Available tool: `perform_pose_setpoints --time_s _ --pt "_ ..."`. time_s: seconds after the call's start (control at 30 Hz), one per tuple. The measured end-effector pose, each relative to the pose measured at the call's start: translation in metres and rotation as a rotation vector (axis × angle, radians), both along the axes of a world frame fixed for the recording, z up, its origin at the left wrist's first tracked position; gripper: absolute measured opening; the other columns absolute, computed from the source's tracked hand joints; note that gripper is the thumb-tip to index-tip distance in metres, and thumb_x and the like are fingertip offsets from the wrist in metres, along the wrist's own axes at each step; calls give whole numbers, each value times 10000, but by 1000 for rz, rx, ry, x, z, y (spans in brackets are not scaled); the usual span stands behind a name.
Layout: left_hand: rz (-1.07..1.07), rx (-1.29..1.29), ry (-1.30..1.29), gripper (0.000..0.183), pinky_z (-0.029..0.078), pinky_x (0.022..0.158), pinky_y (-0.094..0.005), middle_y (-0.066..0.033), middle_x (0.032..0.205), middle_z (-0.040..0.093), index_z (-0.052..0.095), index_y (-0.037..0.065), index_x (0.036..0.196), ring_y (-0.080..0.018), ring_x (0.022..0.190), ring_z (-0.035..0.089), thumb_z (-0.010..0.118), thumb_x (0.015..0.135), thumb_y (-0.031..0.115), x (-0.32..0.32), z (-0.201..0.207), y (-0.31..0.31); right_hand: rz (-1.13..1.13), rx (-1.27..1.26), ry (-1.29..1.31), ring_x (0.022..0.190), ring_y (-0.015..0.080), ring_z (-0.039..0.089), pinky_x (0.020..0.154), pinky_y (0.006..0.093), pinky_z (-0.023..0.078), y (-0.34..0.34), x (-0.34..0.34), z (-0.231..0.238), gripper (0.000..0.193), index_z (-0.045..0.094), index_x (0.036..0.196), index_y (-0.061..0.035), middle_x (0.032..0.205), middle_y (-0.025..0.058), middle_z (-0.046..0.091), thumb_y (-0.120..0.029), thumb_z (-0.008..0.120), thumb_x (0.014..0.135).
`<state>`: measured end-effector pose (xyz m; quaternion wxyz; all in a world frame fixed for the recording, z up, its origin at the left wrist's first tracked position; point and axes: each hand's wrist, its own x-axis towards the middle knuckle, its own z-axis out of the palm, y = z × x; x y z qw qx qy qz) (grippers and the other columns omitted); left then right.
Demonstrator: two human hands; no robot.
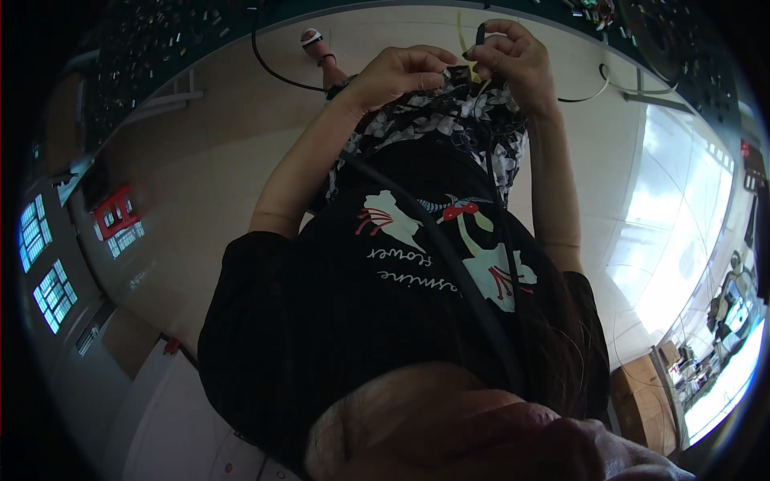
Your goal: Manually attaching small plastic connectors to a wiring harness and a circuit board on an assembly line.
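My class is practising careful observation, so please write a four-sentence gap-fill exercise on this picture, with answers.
The person's ____ hand holds a slim dark object.
The thin strip beside that object is ____ in colour.
The worktop, strewn with small bits, is dark ____.
The shirt is mainly ____.
Answers: right; yellow; green; black.

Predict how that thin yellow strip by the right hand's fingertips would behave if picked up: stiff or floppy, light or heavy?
The yellow strip is probably bendy, since it looks narrow and slightly curved beside the right hand. It is likely light, being so thin. It shows too small to judge slipperiness.
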<state>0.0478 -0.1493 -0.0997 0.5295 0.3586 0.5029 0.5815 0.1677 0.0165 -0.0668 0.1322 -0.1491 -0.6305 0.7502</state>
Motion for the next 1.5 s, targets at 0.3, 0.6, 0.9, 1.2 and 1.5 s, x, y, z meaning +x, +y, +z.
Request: perform_pose_setpoints --time_s 0.3,0.6,0.9,1.2,1.5 --pt "-2 61 -130 196 398 612 -176 -105 1129 507 593 12 917 -56 714 495 584 784 156 -9 10 7 157 72 -65 534 95 536 486 184 414 0 0 -7 442 412 1035 96 661 93 599 -105 642 716" --pt "66 2 -94 213 389 572 -172 -74 970 583 580 3 931 -46 683 500 587 789 163 -8 13 10 42 18 -53 537 92 531 486 185 406 1 5 -9 358 464 1017 51 668 85 589 -84 627 728" --pt "230 -42 -81 187 426 586 -171 -44 816 606 573 5 928 -60 650 527 580 798 140 2 17 13 -21 -156 -72 514 55 500 468 160 379 -12 6 -13 179 578 822 19 664 50 586 -127 635 734" --pt "283 -62 -60 188 383 498 -153 -21 751 588 578 14 933 -53 610 521 579 800 147 4 22 15 -66 -166 -89 502 41 480 458 157 365 -16 2 -13 179 586 821 3 646 28 577 -142 641 731" --pt "258 -141 -7 212 303 433 -129 24 654 539 603 24 917 8 510 421 616 774 180 -4 21 7 -52 -48 -180 494 34 474 444 151 355 -19 4 -4 205 592 800 -16 626 8 570 -183 666 708"
